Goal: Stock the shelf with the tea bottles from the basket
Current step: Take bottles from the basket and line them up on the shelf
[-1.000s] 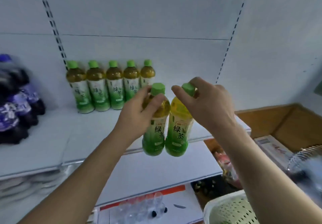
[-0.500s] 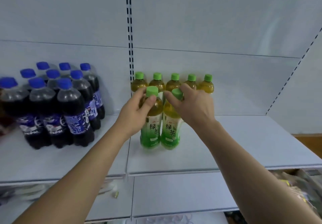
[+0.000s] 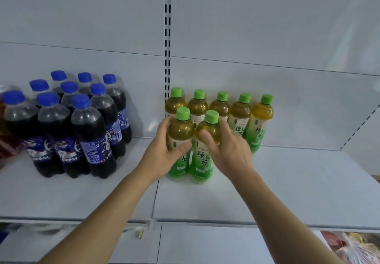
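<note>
**Two bottles down, tipping risk behind**

Left hand [image 3: 164, 152] and right hand [image 3: 228, 150] curl their fingers round two green-capped plastic tea bottles [image 3: 191, 152] standing on the white metal shelf [image 3: 287, 181], just before the back row [image 3: 222, 109]. Pushing them in carelessly could topple that row.

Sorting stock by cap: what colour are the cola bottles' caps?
Blue caps, clearest in the head view.

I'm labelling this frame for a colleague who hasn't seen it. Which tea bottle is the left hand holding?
On the white shelf, right of the cola bottles, stands a back row of five green-capped tea bottles. Two more stand in front. The left hand holds the left front bottle, nearest the cola.
</note>
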The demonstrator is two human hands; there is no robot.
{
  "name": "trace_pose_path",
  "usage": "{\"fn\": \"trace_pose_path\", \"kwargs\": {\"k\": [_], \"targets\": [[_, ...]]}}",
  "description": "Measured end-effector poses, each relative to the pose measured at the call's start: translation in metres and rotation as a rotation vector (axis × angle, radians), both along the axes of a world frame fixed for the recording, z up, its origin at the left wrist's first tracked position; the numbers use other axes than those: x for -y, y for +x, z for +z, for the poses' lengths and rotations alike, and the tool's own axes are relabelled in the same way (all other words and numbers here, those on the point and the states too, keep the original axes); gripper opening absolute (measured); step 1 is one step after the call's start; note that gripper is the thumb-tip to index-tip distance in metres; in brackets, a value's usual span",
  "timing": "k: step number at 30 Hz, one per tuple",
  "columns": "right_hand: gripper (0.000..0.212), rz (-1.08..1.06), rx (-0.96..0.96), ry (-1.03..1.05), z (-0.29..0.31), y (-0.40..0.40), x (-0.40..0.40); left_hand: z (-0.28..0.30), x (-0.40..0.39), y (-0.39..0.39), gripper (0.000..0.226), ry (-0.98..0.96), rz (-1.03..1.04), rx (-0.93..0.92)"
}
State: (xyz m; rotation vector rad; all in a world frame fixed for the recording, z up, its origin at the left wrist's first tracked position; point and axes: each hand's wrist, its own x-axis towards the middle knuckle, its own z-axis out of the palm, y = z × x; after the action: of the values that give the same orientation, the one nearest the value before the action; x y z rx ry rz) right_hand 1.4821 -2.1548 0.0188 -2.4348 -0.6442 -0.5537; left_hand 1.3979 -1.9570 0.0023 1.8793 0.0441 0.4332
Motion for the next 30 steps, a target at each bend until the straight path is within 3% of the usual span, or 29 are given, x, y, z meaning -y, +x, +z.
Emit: {"fn": "trace_pose_path", "kwargs": {"k": [4, 6, 12, 30], "targets": [[0.114, 0.145, -0.220, 0.043, -0.067, -0.017, 0.019, -0.045, -0.002, -0.014, 0.080, 0.125, 0.150, -0.110], [0.111, 0.160, -0.225, 0.029, -0.091, -0.020, 0.017, -0.055, 0.000, -0.016, 0.074, 0.209, 0.179, -0.128], [0.108, 0.174, -0.245, 0.049, -0.095, -0.008, -0.011, -0.061, -0.012, -0.005, 0.064, 0.209, 0.217, -0.064], [0.104, 0.066, -0.329, -0.009, -0.089, 0.011, -0.041, -0.064, -0.035, 0.028, 0.067, 0.333, 0.206, -0.144]]}}
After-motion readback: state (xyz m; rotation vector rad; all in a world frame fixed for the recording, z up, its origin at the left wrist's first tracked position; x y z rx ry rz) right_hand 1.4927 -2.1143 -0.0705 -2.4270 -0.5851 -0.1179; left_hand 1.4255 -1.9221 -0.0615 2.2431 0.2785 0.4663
